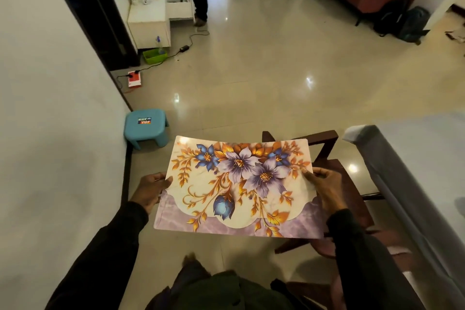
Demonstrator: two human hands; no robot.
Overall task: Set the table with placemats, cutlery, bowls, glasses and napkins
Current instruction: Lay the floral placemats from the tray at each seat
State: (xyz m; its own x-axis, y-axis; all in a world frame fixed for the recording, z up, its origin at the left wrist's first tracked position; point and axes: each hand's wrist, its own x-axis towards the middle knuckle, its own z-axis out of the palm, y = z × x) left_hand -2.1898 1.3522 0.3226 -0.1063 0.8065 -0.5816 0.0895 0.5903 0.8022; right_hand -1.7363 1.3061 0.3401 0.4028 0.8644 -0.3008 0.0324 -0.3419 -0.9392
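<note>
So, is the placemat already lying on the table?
No, the left hand and right hand hold the placemat by its side edges in the air, beside the table.

One placemat (236, 184), two hands — left hand (151, 190), right hand (327, 189) — one stool (146, 126), one chair (357, 191), one table (415, 158).

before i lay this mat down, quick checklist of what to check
1. Left hand grips the mat's left edge: ok.
2. Right hand grips its right edge: ok.
3. Printed side up: ok.
4. Mat flat: not ok, the far edge curls upward.
5. Free spot on the table: cannot tell, only its near corner shows.
6. Way to the table: not ok, the chair stands under the mat's right side, next to the table.
</note>
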